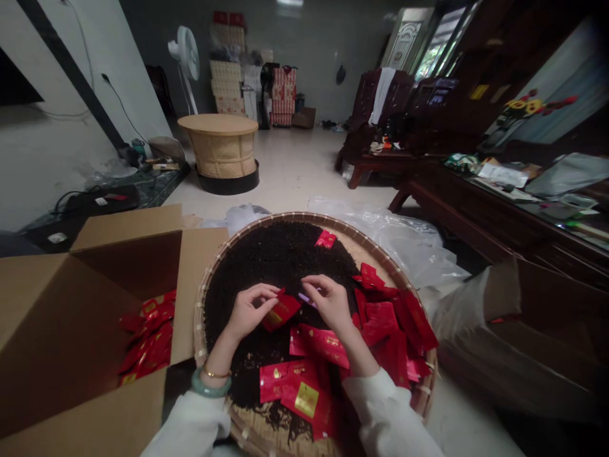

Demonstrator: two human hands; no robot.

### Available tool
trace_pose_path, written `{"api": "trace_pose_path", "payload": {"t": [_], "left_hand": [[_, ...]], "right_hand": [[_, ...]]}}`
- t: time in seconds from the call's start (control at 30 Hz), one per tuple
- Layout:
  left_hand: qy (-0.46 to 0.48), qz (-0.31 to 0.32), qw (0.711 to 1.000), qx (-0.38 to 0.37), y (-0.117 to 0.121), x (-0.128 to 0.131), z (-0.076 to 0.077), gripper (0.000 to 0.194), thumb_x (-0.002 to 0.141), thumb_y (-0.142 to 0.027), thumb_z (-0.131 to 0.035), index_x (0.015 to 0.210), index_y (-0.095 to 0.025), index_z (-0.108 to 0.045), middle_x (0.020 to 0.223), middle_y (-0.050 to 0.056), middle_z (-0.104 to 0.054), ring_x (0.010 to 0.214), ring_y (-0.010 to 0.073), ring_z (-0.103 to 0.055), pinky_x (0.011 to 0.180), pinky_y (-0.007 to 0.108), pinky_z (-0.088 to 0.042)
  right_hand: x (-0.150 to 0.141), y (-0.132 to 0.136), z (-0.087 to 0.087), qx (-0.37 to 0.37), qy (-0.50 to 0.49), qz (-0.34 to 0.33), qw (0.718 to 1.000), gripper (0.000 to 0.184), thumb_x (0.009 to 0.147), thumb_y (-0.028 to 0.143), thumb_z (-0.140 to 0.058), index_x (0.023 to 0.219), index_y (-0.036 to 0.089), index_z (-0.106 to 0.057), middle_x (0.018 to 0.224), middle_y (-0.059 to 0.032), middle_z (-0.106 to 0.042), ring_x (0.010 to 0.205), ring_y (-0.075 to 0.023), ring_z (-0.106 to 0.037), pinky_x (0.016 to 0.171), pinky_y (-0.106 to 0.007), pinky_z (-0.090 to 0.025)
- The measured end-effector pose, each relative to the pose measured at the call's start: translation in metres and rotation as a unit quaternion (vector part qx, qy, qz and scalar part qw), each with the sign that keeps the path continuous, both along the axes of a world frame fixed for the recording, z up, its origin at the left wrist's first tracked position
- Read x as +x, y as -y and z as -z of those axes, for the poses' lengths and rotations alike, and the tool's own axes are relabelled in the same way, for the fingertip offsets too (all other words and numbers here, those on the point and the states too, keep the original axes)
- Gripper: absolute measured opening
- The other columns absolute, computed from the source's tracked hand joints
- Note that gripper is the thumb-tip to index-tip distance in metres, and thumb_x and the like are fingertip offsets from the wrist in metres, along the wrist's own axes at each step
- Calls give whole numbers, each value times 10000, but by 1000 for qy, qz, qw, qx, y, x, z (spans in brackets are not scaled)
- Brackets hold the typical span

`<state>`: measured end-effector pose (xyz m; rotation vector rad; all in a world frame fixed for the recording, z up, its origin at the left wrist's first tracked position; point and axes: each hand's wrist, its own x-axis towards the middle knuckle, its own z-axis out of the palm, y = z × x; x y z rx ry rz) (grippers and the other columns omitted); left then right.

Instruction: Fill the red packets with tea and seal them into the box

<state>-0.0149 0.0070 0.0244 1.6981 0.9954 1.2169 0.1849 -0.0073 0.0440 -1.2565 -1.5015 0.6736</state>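
Observation:
A round woven bamboo tray (397, 261) holds a broad heap of dark, dry leaves that look like loose tea (266, 254). My left hand (250, 311) pinches a red foil packet (283, 311) by its upper edge above the heap. Close to its right is my right hand (328, 301), thumb and fingers closed, with a thin purple object (307, 298) showing under the fingers; its kind is too small to tell. More red packets (380, 317) pile along the tray's right side. Others (304, 397) lie at the front, and a single small red packet (326, 238) rests at the back.
An open cardboard box (197, 285) with red packets inside stands against the tray's left. Another open box (528, 343) is at the right. Clear plastic sheeting (404, 247) lies behind the tray. Farther back are a woven drum-shaped stand (221, 149) and a dark wooden table (499, 216).

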Motion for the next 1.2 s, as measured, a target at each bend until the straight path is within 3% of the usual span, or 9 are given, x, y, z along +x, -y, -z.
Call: {"api": "trace_pose_path", "payload": {"t": [0.1, 0.2, 0.43, 0.57, 0.67, 0.83, 1.0, 1.1, 1.2], "left_hand": [[32, -38, 998, -36, -2, -1, 2, 136, 732, -284, -665, 703, -151, -665, 879, 96, -724, 807, 199, -675, 688, 286, -539], [50, -48, 995, -68, -3, -1, 3, 155, 706, -306, -684, 694, -155, -650, 809, 67, -715, 760, 183, -665, 696, 285, -540], [85, 18, 972, -218, -2, 2, -1, 371, 624, -311, -747, 934, -136, -644, 695, -6, -648, 615, 122, -597, 565, 217, -474], [83, 48, 961, -258, 0, 3, -3, 258, 635, -347, -742, 703, -117, -648, 611, -16, -618, 509, 85, -507, 482, 190, -399], [88, 56, 960, -261, 1, 2, -5, 269, 621, -356, -755, 624, -128, -612, 550, -37, -582, 479, 79, -479, 469, 189, -387], [97, 93, 949, -285, 4, 3, -8, 286, 630, -356, -767, 718, -134, -610, 678, -9, -656, 626, 127, -603, 586, 218, -471], [116, 222, 888, -386, 9, 7, -8, 488, 563, -278, -831, 979, -113, -634, 845, 63, -722, 756, 210, -685, 734, 337, -538], [143, 210, 866, -430, 9, 7, -7, 514, 558, -287, -837, 991, -97, -635, 800, 87, -730, 698, 229, -701, 692, 348, -550], [178, 174, 863, -439, 7, 6, -7, 540, 558, -291, -838, 1013, -89, -630, 794, 105, -733, 682, 229, -706, 672, 329, -553]], "right_hand": [[2, 1, -4, 34, 19, 24, 999, 154, 808, 263, -570, 833, 199, -708, 837, -60, -684, 750, -180, -621, 616, -270, -491], [-2, 3, -7, 55, 64, -21, 996, 154, 786, 276, -626, 899, 213, -709, 951, -75, -677, 915, -208, -608, 750, -311, -496], [-20, -2, 2, -44, 34, -90, 994, 94, 775, 236, -613, 747, 194, -692, 728, -23, -699, 659, -153, -625, 625, -256, -493], [-23, -4, 7, -100, -63, -85, 989, 170, 727, 266, -637, 861, 182, -696, 686, -6, -689, 599, -140, -611, 561, -237, -481], [-21, -3, 9, -148, -87, -82, 982, 186, 686, 327, -680, 769, 163, -709, 602, -1, -666, 522, -128, -571, 501, -226, -447], [-20, -2, 9, -167, -99, -78, 978, 207, 654, 367, -714, 607, 165, -708, 546, -10, -657, 485, -130, -558, 459, -223, -422], [-29, -6, 9, -153, -111, -63, 980, 202, 647, 369, -720, 633, 167, -722, 550, -15, -667, 474, -137, -563, 441, -225, -427], [-28, -12, 13, -146, -90, -58, 983, 243, 730, 397, -649, 719, 169, -730, 616, -26, -691, 525, -162, -604, 467, -242, -456], [-11, -14, 24, -87, 38, 15, 995, 252, 837, 353, -541, 908, 185, -715, 818, -59, -716, 755, -207, -650, 654, -306, -509]]}}
